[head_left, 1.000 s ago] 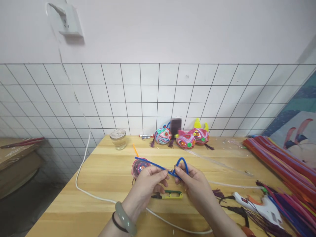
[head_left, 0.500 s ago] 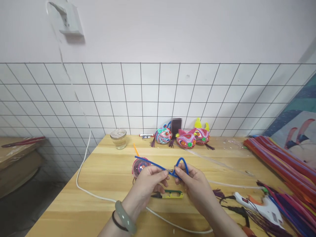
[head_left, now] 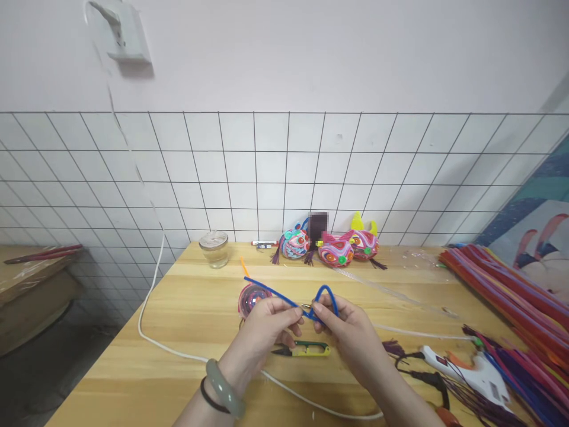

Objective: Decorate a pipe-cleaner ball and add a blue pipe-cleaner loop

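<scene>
Between my two hands is a blue pipe cleaner [head_left: 275,292], one end straight toward the upper left, the other bent into a loop. My left hand [head_left: 273,326] pinches it along the straight part. With thumb and fingers, my right hand [head_left: 344,329] grips the base of the loop. A small shiny metal piece shows between the fingertips; its kind is unclear. Below the hands lie yellow-and-green thread snips [head_left: 311,351]. Partly behind my left hand sits a pink round piece with a clear dome [head_left: 254,299], and an orange strip [head_left: 244,267] lies beyond it.
Colourful stuffed animal-like ornaments [head_left: 336,250] stand at the wall, near a glass jar [head_left: 213,249] and a marker [head_left: 264,244]. To the right are a white glue gun [head_left: 466,373] and bundles of coloured pipe cleaners [head_left: 502,296]. A white cable [head_left: 178,356] crosses the wooden table [head_left: 133,379].
The straight end of the blue pipe cleaner has shifted slightly right and up. Both hands keep nearly the same place and grip.
</scene>
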### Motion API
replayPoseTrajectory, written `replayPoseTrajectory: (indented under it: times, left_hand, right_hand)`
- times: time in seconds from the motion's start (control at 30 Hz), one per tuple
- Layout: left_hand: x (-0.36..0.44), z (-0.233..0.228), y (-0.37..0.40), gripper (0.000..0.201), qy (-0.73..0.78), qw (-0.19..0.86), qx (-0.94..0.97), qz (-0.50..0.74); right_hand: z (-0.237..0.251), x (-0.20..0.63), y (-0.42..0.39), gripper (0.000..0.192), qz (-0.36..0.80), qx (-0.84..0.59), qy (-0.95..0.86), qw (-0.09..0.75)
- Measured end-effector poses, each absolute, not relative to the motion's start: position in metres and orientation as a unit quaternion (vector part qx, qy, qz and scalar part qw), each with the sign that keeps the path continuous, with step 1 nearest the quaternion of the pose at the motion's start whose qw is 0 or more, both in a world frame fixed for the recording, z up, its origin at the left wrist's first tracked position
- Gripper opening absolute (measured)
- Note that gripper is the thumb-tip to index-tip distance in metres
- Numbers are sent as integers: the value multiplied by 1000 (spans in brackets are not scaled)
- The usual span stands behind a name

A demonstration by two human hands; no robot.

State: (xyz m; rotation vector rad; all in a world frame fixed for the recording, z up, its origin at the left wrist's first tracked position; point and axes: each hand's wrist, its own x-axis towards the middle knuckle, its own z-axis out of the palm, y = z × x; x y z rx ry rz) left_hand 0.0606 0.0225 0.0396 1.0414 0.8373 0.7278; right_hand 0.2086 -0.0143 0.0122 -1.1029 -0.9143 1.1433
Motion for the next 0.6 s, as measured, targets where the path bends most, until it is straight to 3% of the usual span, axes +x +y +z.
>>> replayPoseTrajectory:
  times: [0.6]
  left_hand:
    - [60,40,24,25,387,716,482,324]
  right_hand:
    - [13,208,-14,26,502,-480,-398,599]
